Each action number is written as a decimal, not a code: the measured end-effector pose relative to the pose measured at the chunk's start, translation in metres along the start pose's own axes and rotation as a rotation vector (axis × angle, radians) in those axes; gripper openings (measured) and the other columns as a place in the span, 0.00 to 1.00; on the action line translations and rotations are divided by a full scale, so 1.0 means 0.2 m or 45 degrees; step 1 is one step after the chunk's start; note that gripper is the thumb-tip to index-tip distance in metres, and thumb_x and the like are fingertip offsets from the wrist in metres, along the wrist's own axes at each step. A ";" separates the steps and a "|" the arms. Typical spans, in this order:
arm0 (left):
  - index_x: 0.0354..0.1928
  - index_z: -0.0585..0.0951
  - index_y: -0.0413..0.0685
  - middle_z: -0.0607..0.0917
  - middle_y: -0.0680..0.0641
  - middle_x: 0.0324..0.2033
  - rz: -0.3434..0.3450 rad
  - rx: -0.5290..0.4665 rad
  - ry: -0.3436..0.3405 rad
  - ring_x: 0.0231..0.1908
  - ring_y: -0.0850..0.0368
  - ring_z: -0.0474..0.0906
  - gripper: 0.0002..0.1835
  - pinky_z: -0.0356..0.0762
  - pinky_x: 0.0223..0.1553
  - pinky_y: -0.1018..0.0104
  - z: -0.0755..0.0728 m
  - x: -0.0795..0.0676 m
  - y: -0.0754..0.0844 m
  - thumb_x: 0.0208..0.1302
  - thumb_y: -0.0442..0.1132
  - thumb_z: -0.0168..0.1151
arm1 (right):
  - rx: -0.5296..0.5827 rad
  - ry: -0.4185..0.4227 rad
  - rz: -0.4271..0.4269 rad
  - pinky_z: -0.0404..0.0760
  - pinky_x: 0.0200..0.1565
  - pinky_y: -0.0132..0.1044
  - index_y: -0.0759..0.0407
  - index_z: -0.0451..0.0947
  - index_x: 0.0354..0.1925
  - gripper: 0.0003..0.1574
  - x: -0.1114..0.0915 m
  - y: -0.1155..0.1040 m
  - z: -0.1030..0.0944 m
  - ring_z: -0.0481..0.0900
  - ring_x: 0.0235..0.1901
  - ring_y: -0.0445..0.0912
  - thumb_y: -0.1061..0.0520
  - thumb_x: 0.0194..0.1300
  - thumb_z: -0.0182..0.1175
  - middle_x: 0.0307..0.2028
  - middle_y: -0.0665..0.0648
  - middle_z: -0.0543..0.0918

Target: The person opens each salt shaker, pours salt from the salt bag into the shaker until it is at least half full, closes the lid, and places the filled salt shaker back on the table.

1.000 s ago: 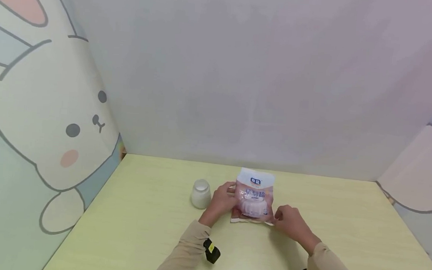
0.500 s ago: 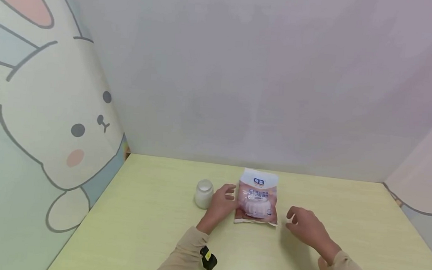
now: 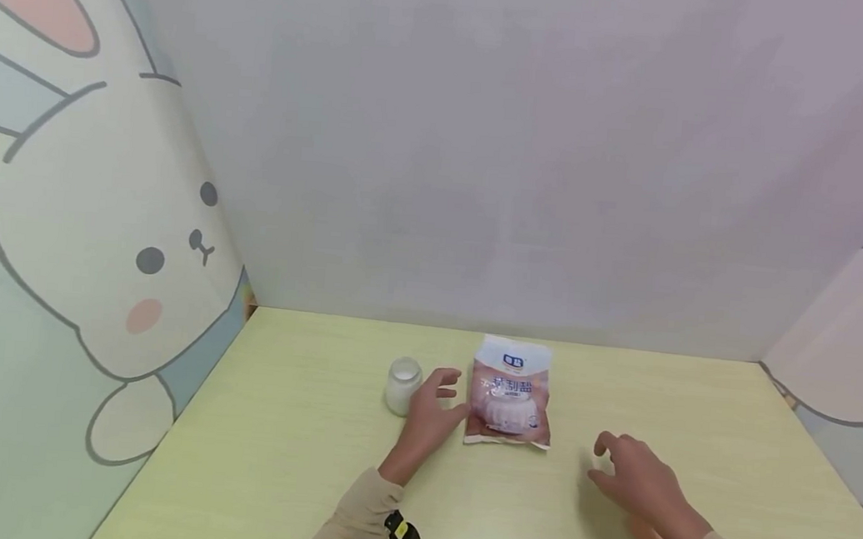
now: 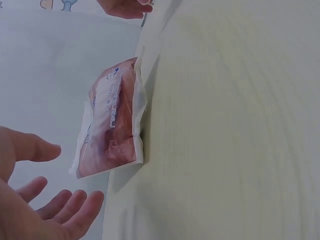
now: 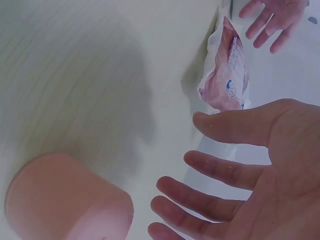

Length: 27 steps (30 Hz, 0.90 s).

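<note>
A pink and white bag of salt (image 3: 510, 396) lies flat on the table at mid-table. My left hand (image 3: 428, 428) hovers just left of the bag with its fingers apart; in the left wrist view the fingers (image 4: 82, 215) hold nothing and a gap shows to the bag. My right hand (image 3: 642, 480) is off to the lower right of the bag, its loosely bent fingers holding nothing. Below my right wrist stands a pink, round-sided object (image 5: 65, 200), mostly hidden by the arm in the head view. A small whitish jar (image 3: 403, 387) stands just left of my left hand.
The pale yellow table (image 3: 278, 426) ends at a plain grey backdrop (image 3: 513, 183). A side panel with a cartoon rabbit (image 3: 104, 222) bounds the left, and another printed panel (image 3: 846, 357) the right.
My right hand has let go of the bag's lower right corner and moved right and towards me, over the pink object. The left hand has drawn slightly away from the bag's left edge.
</note>
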<state>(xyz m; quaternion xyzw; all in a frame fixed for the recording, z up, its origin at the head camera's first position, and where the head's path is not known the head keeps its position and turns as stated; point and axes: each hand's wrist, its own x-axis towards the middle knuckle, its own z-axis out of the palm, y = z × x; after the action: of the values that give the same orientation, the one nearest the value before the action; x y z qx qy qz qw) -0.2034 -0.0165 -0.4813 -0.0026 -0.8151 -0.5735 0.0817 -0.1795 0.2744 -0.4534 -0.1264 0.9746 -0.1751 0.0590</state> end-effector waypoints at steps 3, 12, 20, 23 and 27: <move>0.53 0.75 0.41 0.78 0.38 0.50 0.021 -0.021 0.016 0.47 0.43 0.77 0.25 0.79 0.44 0.56 -0.02 -0.02 0.01 0.49 0.29 0.67 | -0.023 -0.014 0.025 0.74 0.23 0.43 0.58 0.75 0.37 0.17 -0.03 0.01 0.00 0.74 0.32 0.49 0.54 0.51 0.68 0.31 0.55 0.76; 0.51 0.76 0.44 0.80 0.42 0.48 0.033 -0.053 0.075 0.46 0.44 0.78 0.24 0.80 0.42 0.52 -0.10 -0.07 0.04 0.49 0.29 0.68 | -0.035 -0.049 0.073 0.71 0.22 0.42 0.56 0.75 0.39 0.21 -0.09 0.04 0.00 0.70 0.31 0.48 0.49 0.50 0.70 0.31 0.54 0.73; 0.46 0.77 0.42 0.83 0.44 0.38 0.119 -0.156 0.170 0.38 0.45 0.81 0.20 0.82 0.37 0.62 -0.20 -0.10 0.00 0.49 0.26 0.68 | -0.074 -0.019 0.063 0.72 0.21 0.42 0.56 0.75 0.40 0.28 -0.14 0.10 0.05 0.70 0.32 0.51 0.45 0.44 0.73 0.33 0.56 0.73; 0.46 0.77 0.41 0.83 0.42 0.35 0.126 -0.162 0.225 0.35 0.47 0.81 0.19 0.81 0.32 0.69 -0.23 -0.11 -0.02 0.50 0.26 0.68 | -0.078 -0.028 0.087 0.72 0.20 0.43 0.57 0.75 0.41 0.30 -0.15 0.13 0.07 0.71 0.33 0.52 0.45 0.42 0.74 0.34 0.58 0.73; 0.46 0.76 0.40 0.83 0.40 0.34 0.122 -0.143 0.296 0.34 0.49 0.81 0.20 0.79 0.29 0.71 -0.26 -0.12 -0.04 0.50 0.26 0.68 | -0.065 -0.055 0.147 0.72 0.19 0.44 0.58 0.74 0.42 0.31 -0.16 0.17 0.09 0.72 0.35 0.55 0.47 0.42 0.73 0.37 0.61 0.72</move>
<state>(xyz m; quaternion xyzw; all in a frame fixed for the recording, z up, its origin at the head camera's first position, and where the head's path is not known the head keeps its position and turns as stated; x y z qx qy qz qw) -0.1736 -0.0654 -0.4759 0.0202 -0.7658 -0.6101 0.2025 -0.1531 0.3083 -0.4791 -0.0754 0.9829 -0.1439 0.0869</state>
